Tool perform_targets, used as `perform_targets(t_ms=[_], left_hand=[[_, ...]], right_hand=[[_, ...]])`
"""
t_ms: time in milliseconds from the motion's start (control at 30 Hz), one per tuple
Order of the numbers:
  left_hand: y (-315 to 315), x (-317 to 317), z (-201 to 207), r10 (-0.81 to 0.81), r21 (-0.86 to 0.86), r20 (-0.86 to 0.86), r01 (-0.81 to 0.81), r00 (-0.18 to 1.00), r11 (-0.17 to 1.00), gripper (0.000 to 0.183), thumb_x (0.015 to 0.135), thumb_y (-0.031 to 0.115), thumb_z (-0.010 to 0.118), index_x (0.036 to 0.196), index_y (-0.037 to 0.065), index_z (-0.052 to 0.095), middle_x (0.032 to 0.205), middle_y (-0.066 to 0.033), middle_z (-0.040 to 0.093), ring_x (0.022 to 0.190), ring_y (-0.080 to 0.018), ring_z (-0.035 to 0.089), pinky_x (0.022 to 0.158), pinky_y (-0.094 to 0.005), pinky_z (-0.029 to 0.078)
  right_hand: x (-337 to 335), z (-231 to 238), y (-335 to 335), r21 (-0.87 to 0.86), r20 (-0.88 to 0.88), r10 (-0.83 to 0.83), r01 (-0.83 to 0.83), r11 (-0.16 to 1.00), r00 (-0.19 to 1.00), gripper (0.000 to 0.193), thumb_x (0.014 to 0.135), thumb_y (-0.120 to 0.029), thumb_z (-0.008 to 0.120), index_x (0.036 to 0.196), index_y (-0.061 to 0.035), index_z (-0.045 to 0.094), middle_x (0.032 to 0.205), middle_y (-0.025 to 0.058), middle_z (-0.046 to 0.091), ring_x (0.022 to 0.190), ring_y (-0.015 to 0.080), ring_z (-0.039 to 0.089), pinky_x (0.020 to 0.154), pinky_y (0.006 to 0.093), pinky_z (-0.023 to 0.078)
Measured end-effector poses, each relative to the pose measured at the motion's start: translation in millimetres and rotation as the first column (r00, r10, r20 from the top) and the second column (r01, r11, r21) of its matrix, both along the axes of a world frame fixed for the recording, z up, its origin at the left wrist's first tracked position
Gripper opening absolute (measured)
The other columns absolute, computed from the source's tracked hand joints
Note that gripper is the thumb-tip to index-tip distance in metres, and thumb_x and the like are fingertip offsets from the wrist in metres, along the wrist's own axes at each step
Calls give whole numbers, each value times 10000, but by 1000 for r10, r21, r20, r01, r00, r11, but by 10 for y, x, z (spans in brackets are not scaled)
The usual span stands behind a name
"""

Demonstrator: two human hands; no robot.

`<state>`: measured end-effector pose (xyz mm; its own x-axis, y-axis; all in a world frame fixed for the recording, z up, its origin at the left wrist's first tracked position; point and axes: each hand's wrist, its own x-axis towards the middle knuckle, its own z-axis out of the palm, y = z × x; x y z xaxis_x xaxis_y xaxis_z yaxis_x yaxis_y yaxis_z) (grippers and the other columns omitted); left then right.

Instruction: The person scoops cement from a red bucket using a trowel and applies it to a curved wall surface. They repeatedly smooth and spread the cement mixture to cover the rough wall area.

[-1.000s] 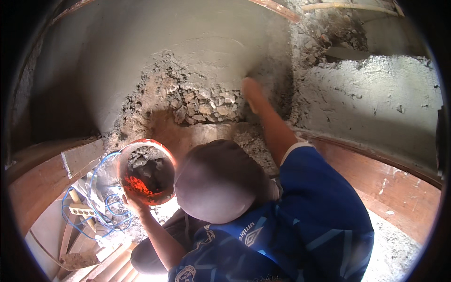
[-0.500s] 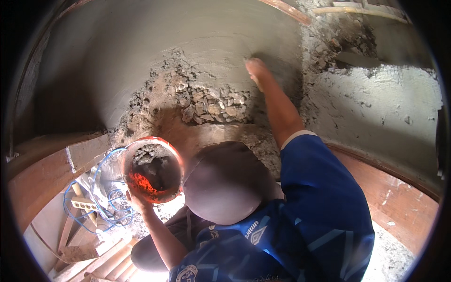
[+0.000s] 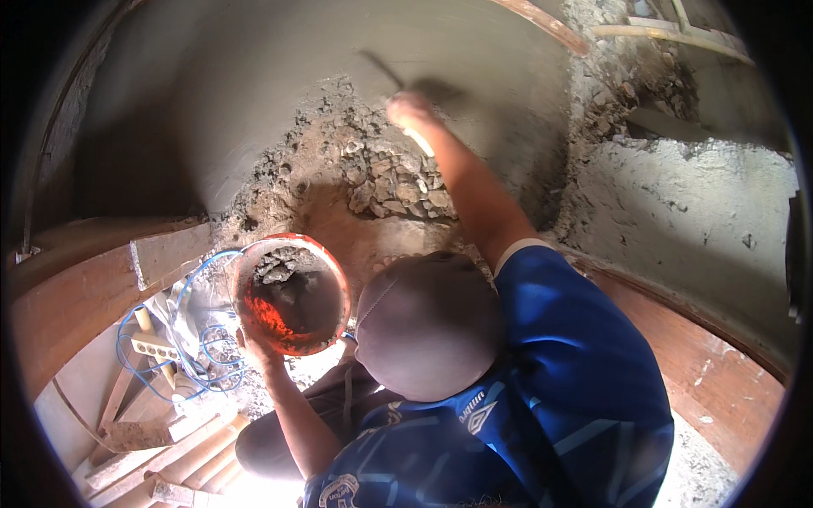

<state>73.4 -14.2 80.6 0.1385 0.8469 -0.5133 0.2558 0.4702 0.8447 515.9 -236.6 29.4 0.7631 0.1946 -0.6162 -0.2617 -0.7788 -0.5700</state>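
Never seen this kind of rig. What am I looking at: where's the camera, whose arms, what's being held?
No robot here: it's a person working with two bare hands. The view comes from the left one of two fisheye cameras worn on the head, pointing down, so straight edges bend near the rim. Picture left is the person's left.

A dark cap and blue shirt fill the middle and lower part. The right hand holds a thin, dark hand tool, blurred, at a grey surface with bare stones showing. The left hand is against the side of an orange-red bucket holding a lumpy grey mix. At lower left lies a pale power strip.
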Motion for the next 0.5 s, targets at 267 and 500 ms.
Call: perform_targets(t_ms=[267, 500], left_hand=[[41, -60, -189, -14, -41, 187, 23, 982, 999, 256, 907, 248, 562, 1001, 10, 576, 935, -92, 599, 801, -207, 592, 682, -358, 508], [141, -170, -259, -55, -77, 115, 64, 992, 995, 368, 912, 288, 563, 1138, -2, 543, 1113, -125, 586, 976, -223, 576, 829, -378, 480]], right_hand=[[149, -346, -247, 361, -100, -403, 411, 837, 910, 150, 807, -106, 608, 948, -88, 656, 1022, 89, 639, 934, 210, 606, 767, 333, 524], [-101, -54, 810, -256, 150, 436, -391, 884, 887, 312, 866, -208, 441, 1046, -55, 645, 1113, 140, 626, 1001, 260, 610, 854, 371, 496]])
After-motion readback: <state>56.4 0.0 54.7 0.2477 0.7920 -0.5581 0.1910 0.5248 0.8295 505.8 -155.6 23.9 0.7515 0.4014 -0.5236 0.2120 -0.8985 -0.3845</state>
